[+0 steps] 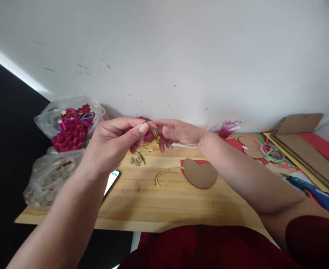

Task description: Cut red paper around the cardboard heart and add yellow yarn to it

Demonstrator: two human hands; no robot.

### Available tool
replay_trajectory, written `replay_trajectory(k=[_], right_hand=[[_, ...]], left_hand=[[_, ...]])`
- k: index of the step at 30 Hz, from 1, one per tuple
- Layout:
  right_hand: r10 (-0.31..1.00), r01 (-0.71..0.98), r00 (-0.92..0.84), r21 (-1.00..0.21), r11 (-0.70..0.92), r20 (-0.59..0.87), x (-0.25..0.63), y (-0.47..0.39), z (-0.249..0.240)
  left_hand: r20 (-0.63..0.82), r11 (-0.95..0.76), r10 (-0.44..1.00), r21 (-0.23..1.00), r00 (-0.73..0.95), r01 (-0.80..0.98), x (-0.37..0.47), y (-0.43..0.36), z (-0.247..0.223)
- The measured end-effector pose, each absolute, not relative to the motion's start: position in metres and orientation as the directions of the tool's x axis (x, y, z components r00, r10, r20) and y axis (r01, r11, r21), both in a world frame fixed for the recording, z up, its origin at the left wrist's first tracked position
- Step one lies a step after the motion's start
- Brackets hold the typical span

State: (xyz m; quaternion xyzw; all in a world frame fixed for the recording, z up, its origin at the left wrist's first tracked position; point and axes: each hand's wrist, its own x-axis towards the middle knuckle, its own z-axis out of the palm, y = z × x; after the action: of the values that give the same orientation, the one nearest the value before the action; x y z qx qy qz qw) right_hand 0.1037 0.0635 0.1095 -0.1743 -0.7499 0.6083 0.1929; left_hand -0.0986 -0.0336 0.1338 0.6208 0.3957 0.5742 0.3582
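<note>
Between thumb and forefinger, my left hand [116,140] pinches a bundle of yellow-green cord [154,131] above the table. My right hand [177,132] is raised just beside it, its fingers curled at the cord's loop; whether they grip the cord is hard to make out. Below my right forearm lies a cardboard heart [200,173] with red paper under its edge. A yellow-green string [168,170] runs leftward from that heart's upper left side. Several small tan pebble-like pieces [136,161] lie on the wood below my hands.
Left on the wooden table [153,209] are a plastic bag with magenta decorated pieces [71,136], a bag of brownish bits [53,177] and a phone [112,181]. Right are coloured cords [275,155], a blue glue gun [312,188], cardboard [301,149] and a paint-stained cup [226,129].
</note>
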Motion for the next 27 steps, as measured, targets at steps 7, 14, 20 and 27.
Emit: replay_trajectory(k=[7,14,20,27], right_hand=[[0.360,0.295,-0.903,-0.948,0.123,-0.234,0.117,0.031,0.078],[0.369,0.471,-0.839,-0.874,0.121,-0.401,0.131,0.050,0.081],[0.923,0.521,-0.384,-0.831,0.198,-0.021,0.129,0.103,0.063],[0.961,0.521,-0.266,-0.827,0.213,0.080,0.107,0.132,0.047]], left_hand=[[0.419,-0.419,0.908,0.908,-0.016,-0.005,-0.106,-0.035,0.124],[0.292,-0.276,0.953,0.947,-0.081,0.168,-0.116,-0.018,0.100],[0.253,-0.165,0.965,0.777,-0.062,0.607,-0.121,0.006,0.074],[-0.034,0.064,0.998,0.731,-0.058,0.679,-0.113,0.035,0.034]])
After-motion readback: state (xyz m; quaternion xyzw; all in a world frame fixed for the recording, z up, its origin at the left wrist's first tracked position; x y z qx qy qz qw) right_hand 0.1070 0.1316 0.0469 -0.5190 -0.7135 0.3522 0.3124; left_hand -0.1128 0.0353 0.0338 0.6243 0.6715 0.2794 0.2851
